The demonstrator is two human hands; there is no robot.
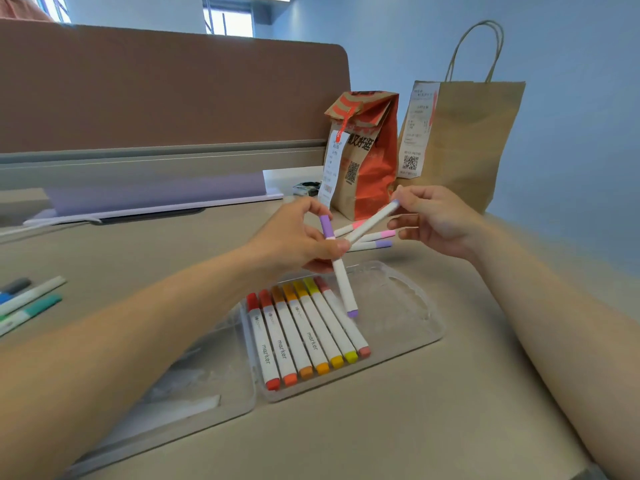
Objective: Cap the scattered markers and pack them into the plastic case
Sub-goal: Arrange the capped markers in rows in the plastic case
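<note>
Desk (381,427): open case (427,329), lid (194,386) to its left, marker row (304,337) in its left half; loose markers (379,239) behind it; two bags (370,168) farther back.

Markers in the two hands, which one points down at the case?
The purple-capped marker in the left hand: its lower end hangs just above the case. The other marker, in the right hand, slants sideways, higher up, beyond the case.

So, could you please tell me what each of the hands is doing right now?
Left hand: holding the purple marker.
Right hand: pinching the end of a second marker.
</note>
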